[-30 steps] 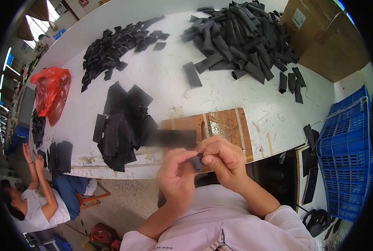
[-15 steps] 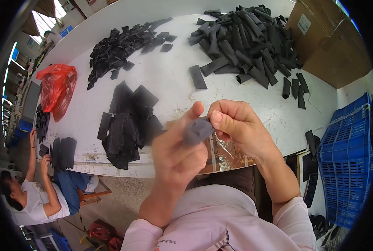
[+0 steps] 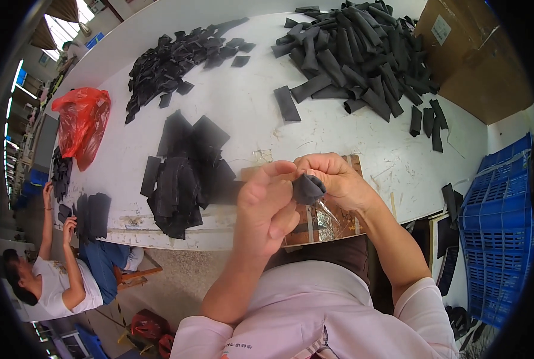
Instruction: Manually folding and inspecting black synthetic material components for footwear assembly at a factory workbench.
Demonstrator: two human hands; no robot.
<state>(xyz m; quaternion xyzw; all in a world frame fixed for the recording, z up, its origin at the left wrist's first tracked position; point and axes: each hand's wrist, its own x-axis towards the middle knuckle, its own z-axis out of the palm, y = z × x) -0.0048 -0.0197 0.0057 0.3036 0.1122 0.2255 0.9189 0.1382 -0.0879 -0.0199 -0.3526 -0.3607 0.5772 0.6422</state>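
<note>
While the right hand point(image 3: 334, 178) pinches the edge of a dark grey fabric piece point(image 3: 307, 190) in a narrow grip between thumb and fingers, the left hand point(image 3: 268, 204) lies just beside it, index finger reaching toward the right fingertips and the other fingers curled. Whether the left hand also clasps the piece, I cannot tell. The piece is rounded into a cupped form and sits between the two hands, above a brown board point(image 3: 340, 222) at the near edge of the white table point(image 3: 243, 113).

To the left of the hands lies a stack of flat black pieces point(image 3: 177, 185). A heap of small black pieces point(image 3: 171, 66) spreads at the far left, and a larger heap of dark tubular pieces point(image 3: 353, 54) at the far right, next to a cardboard box point(image 3: 467, 66). On the left side is a red plastic bag point(image 3: 81, 125); on the right, blue crates point(image 3: 495, 221). At the near left, a seated co-worker point(image 3: 63, 275) reaches toward other dark pieces point(image 3: 93, 215).
</note>
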